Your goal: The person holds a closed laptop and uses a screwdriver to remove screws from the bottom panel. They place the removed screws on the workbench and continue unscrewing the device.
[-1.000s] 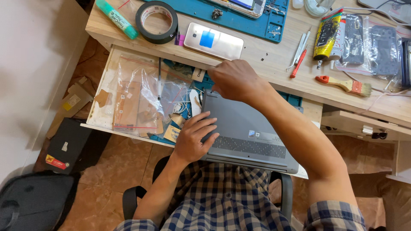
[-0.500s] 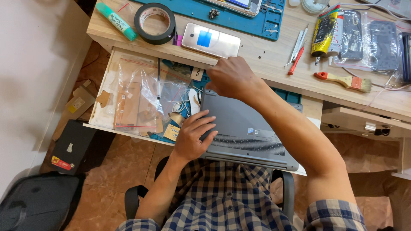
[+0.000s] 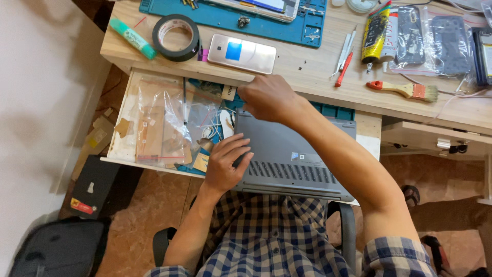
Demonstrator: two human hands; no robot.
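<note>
Head view: grey laptop [image 3: 292,159] lies bottom-up in the open drawer [image 3: 128,107], long axis left-right. Left hand [image 3: 225,164] rests flat, fingers loose, on its near-left corner. Right hand [image 3: 266,97] curled at the far-left corner, apparently gripping the edge, though fingers are hidden. Drawer also holds plastic bags [image 3: 164,123]. Phone [image 3: 242,54] on bench [image 3: 318,72].

Electronics repair workshop: blue repair mat [image 3: 266,23], phone [image 3: 241,54], tape roll [image 3: 176,37], brush [image 3: 405,90].
</note>
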